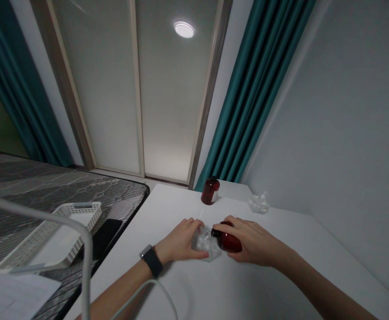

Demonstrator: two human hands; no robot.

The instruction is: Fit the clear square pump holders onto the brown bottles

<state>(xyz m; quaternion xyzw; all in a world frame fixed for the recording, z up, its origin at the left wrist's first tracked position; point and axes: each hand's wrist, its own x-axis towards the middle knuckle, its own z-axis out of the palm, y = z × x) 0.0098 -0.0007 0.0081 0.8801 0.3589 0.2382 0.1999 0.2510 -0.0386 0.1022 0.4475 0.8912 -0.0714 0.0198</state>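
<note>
Since the dark red bottle (pixel 228 240) lies on its side, neck against a clear plastic shell (pixel 204 244), the right hand (pixel 252 240) curls firmly over it while the left hand (pixel 177 242) pins the shell to the white table (pixel 248 289); another bottle (pixel 210 191) stands upright at the far side.

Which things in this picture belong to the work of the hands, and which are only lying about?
In the work: left hand on clear plastic packaging; right hand gripping a dark red bottle.

Lying about: upright dark red bottle; crumpled clear plastic; white plastic basket; black phone or tablet; papers.
</note>
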